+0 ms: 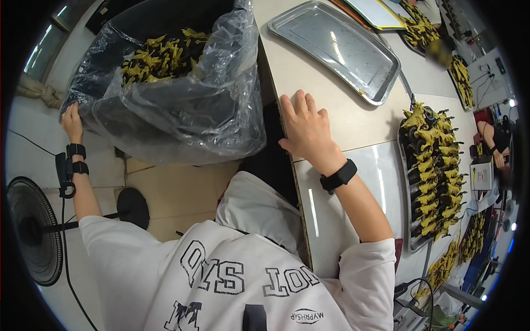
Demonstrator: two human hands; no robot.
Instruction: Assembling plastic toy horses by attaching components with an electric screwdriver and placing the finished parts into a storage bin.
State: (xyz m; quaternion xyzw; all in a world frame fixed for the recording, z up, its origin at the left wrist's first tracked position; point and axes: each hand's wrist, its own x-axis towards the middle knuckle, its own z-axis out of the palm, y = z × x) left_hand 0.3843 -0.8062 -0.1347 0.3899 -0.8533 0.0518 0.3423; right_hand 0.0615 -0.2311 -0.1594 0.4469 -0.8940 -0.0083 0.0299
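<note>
My left hand [72,122] grips the near left edge of a large dark bin [160,113], which is lined with clear plastic film. Inside the bin lies a heap of small yellow-and-black pieces [165,58], whose exact kind I cannot make out. My right hand [306,127] rests palm down near the table's left edge, fingers spread, holding nothing. Beyond it, on the pale tabletop [298,66], lies a bare metal tray [342,52]. Farther right, another tray [411,234] carries rows of similar yellow-and-black pieces [433,171].
A black fan [36,231] on a round base [133,207] stands at the lower left. More filled trays [461,83] line the table's far right. Another person's arm [491,140] shows at the right. Cables [422,284] lie at the lower right.
</note>
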